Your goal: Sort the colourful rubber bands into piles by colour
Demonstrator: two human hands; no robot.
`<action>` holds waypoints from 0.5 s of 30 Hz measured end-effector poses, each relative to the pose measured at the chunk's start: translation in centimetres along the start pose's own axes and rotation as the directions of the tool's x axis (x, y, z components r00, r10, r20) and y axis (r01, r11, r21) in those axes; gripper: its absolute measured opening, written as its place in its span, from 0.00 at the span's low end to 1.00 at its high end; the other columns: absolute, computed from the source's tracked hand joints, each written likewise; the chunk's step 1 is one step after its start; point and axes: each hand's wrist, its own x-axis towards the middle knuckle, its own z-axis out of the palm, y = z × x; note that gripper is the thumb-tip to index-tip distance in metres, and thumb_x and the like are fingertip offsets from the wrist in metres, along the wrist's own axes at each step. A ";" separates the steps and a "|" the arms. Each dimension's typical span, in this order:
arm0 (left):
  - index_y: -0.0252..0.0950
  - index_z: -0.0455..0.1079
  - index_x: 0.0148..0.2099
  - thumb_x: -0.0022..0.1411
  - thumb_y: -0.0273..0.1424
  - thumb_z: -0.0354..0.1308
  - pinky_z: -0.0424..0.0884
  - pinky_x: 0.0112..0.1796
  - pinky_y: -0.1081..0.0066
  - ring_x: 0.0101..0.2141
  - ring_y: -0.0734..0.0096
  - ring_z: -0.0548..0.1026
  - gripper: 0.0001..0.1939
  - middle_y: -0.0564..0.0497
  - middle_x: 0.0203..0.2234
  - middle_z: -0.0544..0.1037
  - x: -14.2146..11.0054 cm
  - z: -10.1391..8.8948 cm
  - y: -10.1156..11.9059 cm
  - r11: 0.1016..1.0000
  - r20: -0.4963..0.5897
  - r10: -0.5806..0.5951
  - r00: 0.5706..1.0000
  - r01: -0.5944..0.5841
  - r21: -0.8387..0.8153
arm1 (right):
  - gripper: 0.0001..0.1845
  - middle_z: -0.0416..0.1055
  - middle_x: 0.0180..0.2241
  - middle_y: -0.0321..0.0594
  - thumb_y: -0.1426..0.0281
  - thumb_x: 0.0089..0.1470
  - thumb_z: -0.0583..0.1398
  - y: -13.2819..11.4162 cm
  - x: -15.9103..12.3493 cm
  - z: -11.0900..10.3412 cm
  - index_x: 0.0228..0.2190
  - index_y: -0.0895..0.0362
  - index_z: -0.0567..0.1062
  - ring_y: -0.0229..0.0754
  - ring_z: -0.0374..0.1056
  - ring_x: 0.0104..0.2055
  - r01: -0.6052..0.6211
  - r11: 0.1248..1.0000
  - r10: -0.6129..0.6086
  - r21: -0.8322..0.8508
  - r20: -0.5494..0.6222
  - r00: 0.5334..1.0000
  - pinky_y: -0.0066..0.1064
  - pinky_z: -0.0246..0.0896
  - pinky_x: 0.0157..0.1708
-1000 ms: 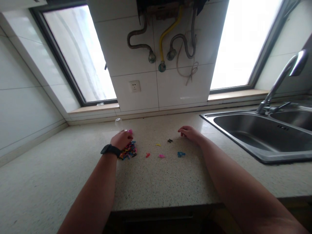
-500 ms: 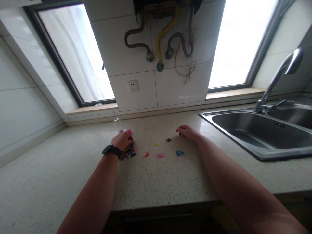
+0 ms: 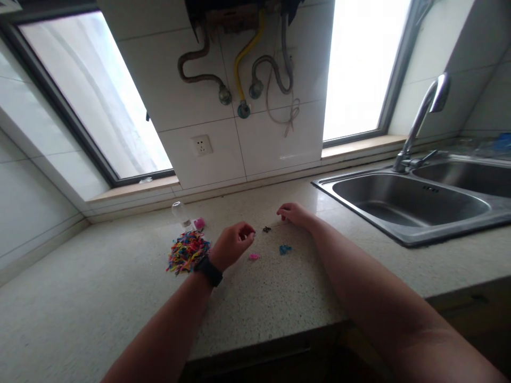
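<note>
A heap of small many-coloured pieces lies on the speckled countertop. My left hand, with a black watch on the wrist, hovers to the right of the heap with its fingers curled in a pinch; what it holds is too small to make out. My right hand rests on the counter with fingers bent, fingertips close to a black piece. A pink piece and a blue piece lie singly between my hands.
A small clear bottle lies tipped beside a pink cap behind the heap. A steel sink with a tap is at the right. Tiled wall, socket and windows stand behind.
My left hand has left the coloured heap and moved right toward the single pieces, fingers pinched. The heap now shows whole. My right hand has stayed in place. The camera has swung left.
</note>
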 end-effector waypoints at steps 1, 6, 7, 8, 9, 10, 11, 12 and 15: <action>0.36 0.74 0.42 0.65 0.34 0.53 0.68 0.32 0.76 0.29 0.75 0.74 0.10 0.52 0.30 0.79 -0.1 0.6 1.0 0.997 0.031 0.028 0.999 -0.026 -0.079 | 0.14 0.76 0.27 0.39 0.66 0.54 0.57 -0.1 0.0 0.0 0.35 0.59 0.80 0.33 0.59 0.20 0.000 1.000 0.000 -0.006 -0.003 1.000 0.26 0.50 0.22; 0.37 0.77 0.40 0.62 0.31 0.58 0.68 0.34 0.72 0.31 0.72 0.74 0.08 0.51 0.31 0.80 -0.3 2.4 3.9 0.978 0.069 0.113 0.991 -0.099 -0.182 | 0.13 0.76 0.25 0.37 0.66 0.54 0.57 -0.3 -0.1 0.2 0.34 0.59 0.80 0.33 0.58 0.20 0.005 0.999 -0.006 -0.037 -0.017 1.000 0.26 0.50 0.21; 0.37 0.78 0.41 0.62 0.30 0.58 0.69 0.36 0.71 0.32 0.72 0.75 0.08 0.51 0.33 0.80 -0.3 2.6 4.2 0.976 0.072 0.130 0.989 -0.115 -0.182 | 0.13 0.75 0.25 0.37 0.66 0.54 0.57 -0.4 -0.1 0.3 0.33 0.59 0.80 0.33 0.58 0.20 0.009 0.999 -0.010 -0.044 -0.017 1.000 0.26 0.50 0.21; 0.38 0.78 0.43 0.62 0.29 0.59 0.69 0.38 0.71 0.33 0.71 0.75 0.08 0.51 0.34 0.81 -0.2 2.9 4.3 0.974 0.079 0.143 0.986 -0.127 -0.186 | 0.12 0.75 0.25 0.37 0.66 0.54 0.58 -0.4 -0.1 0.3 0.33 0.59 0.80 0.33 0.58 0.20 0.013 0.999 -0.014 -0.052 -0.018 1.000 0.26 0.50 0.22; 0.39 0.78 0.44 0.62 0.29 0.59 0.69 0.39 0.70 0.34 0.71 0.75 0.09 0.51 0.35 0.81 -0.2 3.1 4.4 0.973 0.087 0.154 0.984 -0.135 -0.189 | 0.12 0.75 0.25 0.37 0.67 0.54 0.58 -0.5 -0.2 0.3 0.32 0.59 0.80 0.33 0.59 0.21 0.015 0.998 -0.016 -0.059 -0.019 1.000 0.26 0.50 0.22; 0.40 0.78 0.46 0.62 0.28 0.59 0.69 0.40 0.70 0.35 0.71 0.76 0.11 0.51 0.36 0.82 -0.2 3.3 4.4 0.972 0.095 0.164 0.982 -0.144 -0.188 | 0.12 0.75 0.25 0.37 0.67 0.54 0.58 -0.5 -0.2 0.3 0.32 0.59 0.80 0.33 0.59 0.21 0.015 0.998 -0.016 -0.065 -0.019 1.000 0.26 0.51 0.22; 0.40 0.78 0.47 0.63 0.27 0.59 0.69 0.41 0.69 0.37 0.70 0.76 0.12 0.51 0.37 0.82 -0.2 3.5 4.4 0.971 0.098 0.176 0.979 -0.157 -0.177 | 0.12 0.75 0.25 0.37 0.67 0.54 0.58 -0.5 -0.2 0.3 0.32 0.59 0.80 0.33 0.59 0.21 0.016 0.997 -0.017 -0.070 -0.019 1.000 0.26 0.51 0.22; 0.40 0.77 0.48 0.63 0.27 0.58 0.69 0.42 0.69 0.38 0.69 0.76 0.13 0.51 0.37 0.82 -0.3 3.7 4.3 0.972 0.099 0.193 0.976 -0.177 -0.157 | 0.12 0.76 0.24 0.37 0.67 0.54 0.58 -0.5 -0.2 0.3 0.32 0.59 0.80 0.33 0.60 0.21 0.017 0.997 -0.018 -0.074 -0.018 1.000 0.26 0.51 0.23; 0.40 0.76 0.51 0.65 0.27 0.56 0.69 0.46 0.66 0.40 0.67 0.75 0.14 0.50 0.40 0.82 -0.4 3.9 4.2 0.963 0.113 0.268 0.957 -0.263 -0.059 | 0.11 0.76 0.24 0.37 0.66 0.54 0.59 -0.4 -0.1 0.4 0.32 0.58 0.80 0.34 0.62 0.22 0.023 0.996 -0.024 -0.088 -0.017 1.000 0.25 0.53 0.23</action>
